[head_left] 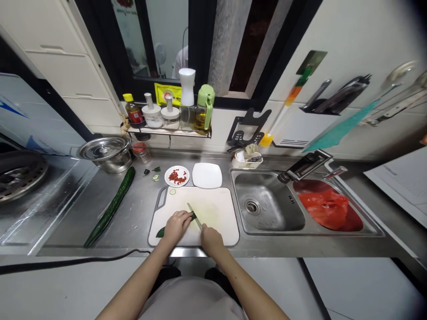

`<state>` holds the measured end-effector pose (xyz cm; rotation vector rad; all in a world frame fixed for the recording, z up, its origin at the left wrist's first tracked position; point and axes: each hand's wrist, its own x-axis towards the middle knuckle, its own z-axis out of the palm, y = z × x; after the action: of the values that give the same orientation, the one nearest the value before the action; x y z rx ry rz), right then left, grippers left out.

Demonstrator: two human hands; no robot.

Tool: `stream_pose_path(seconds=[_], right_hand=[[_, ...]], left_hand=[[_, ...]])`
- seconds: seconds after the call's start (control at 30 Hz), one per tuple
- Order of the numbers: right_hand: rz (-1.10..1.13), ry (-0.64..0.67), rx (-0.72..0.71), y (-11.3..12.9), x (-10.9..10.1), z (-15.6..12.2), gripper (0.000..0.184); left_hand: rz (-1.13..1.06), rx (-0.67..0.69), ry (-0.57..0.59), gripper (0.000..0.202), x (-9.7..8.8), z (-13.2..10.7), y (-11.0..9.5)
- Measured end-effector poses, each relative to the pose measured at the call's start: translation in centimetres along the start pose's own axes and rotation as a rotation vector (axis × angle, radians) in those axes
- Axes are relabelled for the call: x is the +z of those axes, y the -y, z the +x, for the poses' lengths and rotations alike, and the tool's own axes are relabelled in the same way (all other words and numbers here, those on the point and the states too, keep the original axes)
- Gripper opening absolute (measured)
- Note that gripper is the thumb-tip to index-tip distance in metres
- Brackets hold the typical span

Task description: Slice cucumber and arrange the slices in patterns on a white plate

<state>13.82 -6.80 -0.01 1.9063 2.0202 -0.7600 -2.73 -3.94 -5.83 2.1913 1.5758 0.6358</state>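
A knife is in my right hand, its blade pointing up and to the left over the white cutting board. My left hand is closed over a dark green cucumber piece; one end sticks out at its lower left, the other meets the blade. Part of the cucumber is hidden under my fingers. One pale cucumber slice lies near the board's top left corner. Behind the board stand a plate of chopped red bits and a white rectangular plate.
A whole cucumber lies left of the board, with small green scraps behind it. A lidded steel pot stands farther back. To the right is a double sink with a red plastic bag. Condiment bottles line a shelf.
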Motion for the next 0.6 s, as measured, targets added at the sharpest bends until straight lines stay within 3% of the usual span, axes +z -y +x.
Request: stream_pose_path(seconds=[0.27, 0.6], right_hand=[[-0.019, 0.022, 0.016, -0.9, 0.3, -1.8, 0.030], [-0.031, -0.026, -0.014, -2.8, -1.4, -2.4, 0.029]], left_hand=[[0.020, -0.022, 0.037, 0.028, -0.5, 0.1, -0.4], [0.007, -0.064, 0.063, 0.028, -1.3, 0.4, -1.0]])
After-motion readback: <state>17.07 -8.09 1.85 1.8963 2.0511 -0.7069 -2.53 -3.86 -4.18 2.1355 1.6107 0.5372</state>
